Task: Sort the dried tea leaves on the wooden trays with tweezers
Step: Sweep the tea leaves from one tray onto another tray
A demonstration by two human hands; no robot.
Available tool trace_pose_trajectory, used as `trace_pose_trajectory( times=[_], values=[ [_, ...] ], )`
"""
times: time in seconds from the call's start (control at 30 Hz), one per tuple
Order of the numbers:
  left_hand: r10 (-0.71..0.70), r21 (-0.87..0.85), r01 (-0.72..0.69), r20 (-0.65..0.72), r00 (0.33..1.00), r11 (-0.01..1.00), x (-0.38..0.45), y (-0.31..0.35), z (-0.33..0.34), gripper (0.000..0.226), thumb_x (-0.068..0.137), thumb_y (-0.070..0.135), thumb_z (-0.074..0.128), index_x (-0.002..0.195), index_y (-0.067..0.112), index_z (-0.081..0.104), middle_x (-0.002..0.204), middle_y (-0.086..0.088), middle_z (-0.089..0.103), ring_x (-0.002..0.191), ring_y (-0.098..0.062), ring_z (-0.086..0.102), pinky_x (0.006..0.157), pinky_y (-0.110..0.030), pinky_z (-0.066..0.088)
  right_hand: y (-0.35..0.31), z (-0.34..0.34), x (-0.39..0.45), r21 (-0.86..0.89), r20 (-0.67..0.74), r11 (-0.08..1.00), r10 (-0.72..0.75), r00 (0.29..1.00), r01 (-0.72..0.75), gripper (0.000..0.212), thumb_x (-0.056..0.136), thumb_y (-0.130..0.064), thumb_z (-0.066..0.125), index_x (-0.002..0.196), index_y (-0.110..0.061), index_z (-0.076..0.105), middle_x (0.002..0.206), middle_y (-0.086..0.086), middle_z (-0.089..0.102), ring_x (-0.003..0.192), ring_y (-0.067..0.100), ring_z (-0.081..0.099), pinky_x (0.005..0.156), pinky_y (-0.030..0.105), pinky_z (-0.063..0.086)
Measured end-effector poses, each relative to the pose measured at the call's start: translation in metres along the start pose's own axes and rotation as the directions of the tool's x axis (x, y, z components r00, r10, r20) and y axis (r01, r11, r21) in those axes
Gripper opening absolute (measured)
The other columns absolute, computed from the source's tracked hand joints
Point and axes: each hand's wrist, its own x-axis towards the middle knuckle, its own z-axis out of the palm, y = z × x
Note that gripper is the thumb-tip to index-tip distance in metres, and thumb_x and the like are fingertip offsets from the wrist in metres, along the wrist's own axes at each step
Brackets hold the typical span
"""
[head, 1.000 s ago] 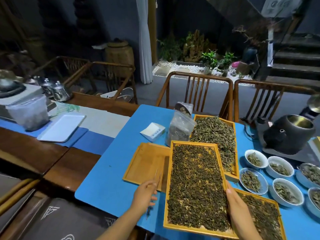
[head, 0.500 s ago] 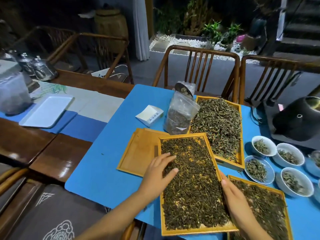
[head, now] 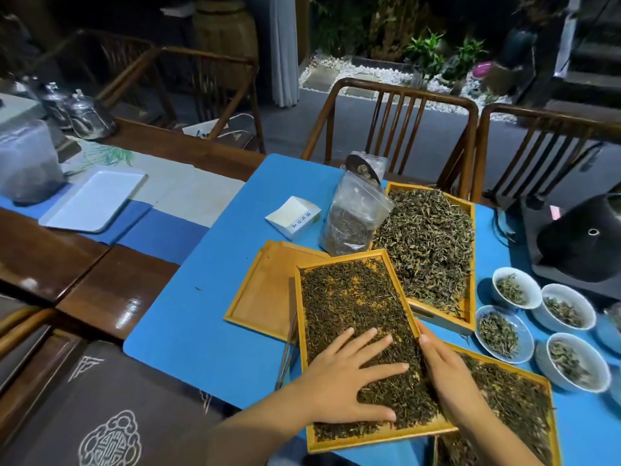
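A wooden tray (head: 376, 438) full of dark dried tea leaves (head: 349, 297) lies in front of me on the blue mat. My left hand (head: 349, 375) lies flat on the leaves at the tray's near end, fingers spread. My right hand (head: 443, 371) grips the tray's right rim. The tweezers (head: 288, 351) lie on the mat just left of the tray, untouched. An empty wooden tray (head: 265, 294) sits further left. A tray of lighter leaves (head: 433, 243) stands behind, and another leaf-filled tray (head: 517, 408) lies at the right, partly under the front one.
Several white bowls (head: 568, 307) with tea leaves stand at the right, beside a black kettle (head: 584, 237). A plastic bag of tea (head: 353, 216) and a small white box (head: 292, 216) sit behind the trays. Wooden chairs (head: 393, 126) line the far edge. A white tray (head: 94, 200) lies far left.
My left hand put the tweezers down beside the tray, then moved onto the leaves and slid toward the near end. The right hand stayed at the tray's right rim.
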Motion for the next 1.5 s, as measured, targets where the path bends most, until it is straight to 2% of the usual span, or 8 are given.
trace_pose_trajectory(
  times=[0.23,0.37,0.93,1.07,1.2,1.27,1.37,1.5],
  values=[
    [-0.053,0.069,0.058,-0.065,0.996,0.996,0.005,-0.014,-0.002,0.056,0.089,0.068,0.024,0.14,0.056,0.003,0.153,0.017,-0.014,0.138,-0.005,-0.026,0.106,-0.034,-0.031,0.003,0.001,0.002,0.034,0.042,0.999,0.02,0.999,-0.022,0.035,0.098,-0.032,0.037,0.131,-0.037,0.05,0.126,-0.012,0.061,0.117,0.009,0.056,0.098,0.041,0.046],
    [-0.074,0.098,0.082,-0.091,0.993,0.992,0.01,-0.027,-0.003,0.053,0.091,0.065,0.021,0.14,0.055,0.004,0.154,0.016,-0.012,0.139,-0.007,-0.024,0.108,-0.035,-0.028,0.002,0.001,0.001,0.036,0.058,0.999,0.023,0.998,-0.025,0.033,0.099,-0.029,0.036,0.125,-0.041,0.052,0.114,-0.023,0.064,0.104,-0.003,0.061,0.075,0.018,0.053],
    [-0.252,0.15,0.271,-0.133,0.958,0.951,0.028,-0.086,-0.014,0.053,0.085,0.071,0.005,0.137,0.059,0.001,0.151,0.019,-0.014,0.14,-0.011,-0.023,0.106,-0.051,-0.026,-0.003,-0.001,0.01,-0.054,0.048,0.997,0.061,0.997,-0.059,0.029,0.097,-0.031,0.039,0.118,-0.05,0.048,0.115,-0.034,0.057,0.102,-0.021,0.052,0.075,-0.001,0.041],
    [-0.301,0.114,0.315,-0.122,0.946,0.942,0.033,-0.097,-0.014,0.055,0.084,0.072,0.006,0.138,0.059,0.003,0.15,0.021,-0.015,0.141,-0.011,-0.02,0.108,-0.053,-0.021,0.003,-0.005,0.016,-0.086,0.06,0.994,0.072,0.996,-0.066,0.033,0.095,-0.038,0.041,0.126,-0.049,0.043,0.131,-0.027,0.05,0.127,-0.002,0.042,0.105,0.023,0.034],
    [-0.346,0.075,0.356,-0.122,0.93,0.931,0.036,-0.106,-0.015,0.054,0.086,0.069,0.01,0.138,0.057,0.007,0.156,0.016,-0.003,0.143,-0.014,-0.012,0.112,-0.053,-0.009,0.006,-0.007,0.019,-0.155,0.058,0.986,0.074,0.996,-0.064,0.036,0.09,-0.05,0.041,0.125,-0.055,0.042,0.12,-0.032,0.054,0.129,0.019,0.041,0.108,0.037,0.034],
    [-0.353,0.075,0.365,-0.137,0.926,0.928,0.038,-0.111,-0.015,0.052,0.089,0.067,0.012,0.139,0.056,0.011,0.156,0.015,0.003,0.144,-0.013,-0.007,0.113,-0.052,-0.004,0.004,-0.005,0.021,-0.156,0.069,0.986,0.063,0.996,-0.051,0.033,0.086,-0.053,0.042,0.119,-0.061,0.044,0.126,-0.032,0.05,0.129,0.009,0.043,0.102,0.024,0.038],
    [-0.363,0.07,0.379,-0.176,0.915,0.923,0.041,-0.119,-0.015,0.049,0.092,0.062,0.018,0.14,0.052,0.019,0.155,0.014,0.013,0.144,-0.012,0.005,0.113,-0.048,0.004,0.004,-0.005,0.025,-0.188,0.031,0.978,0.101,0.994,-0.093,0.035,0.094,-0.045,0.04,0.127,-0.055,0.039,0.129,-0.004,0.057,0.107,0.022,0.06,0.092,0.036,0.048],
    [-0.365,0.091,0.39,-0.211,0.907,0.916,0.044,-0.129,-0.015,0.046,0.094,0.057,0.024,0.14,0.046,0.027,0.151,0.011,0.027,0.139,-0.012,0.02,0.107,-0.041,0.018,0.0,-0.004,0.026,-0.229,0.003,0.968,0.107,0.994,-0.104,0.04,0.093,-0.045,0.04,0.133,-0.048,0.039,0.065,-0.032,0.061,0.056,0.008,0.062,0.048,0.012,0.041]
  ],
)
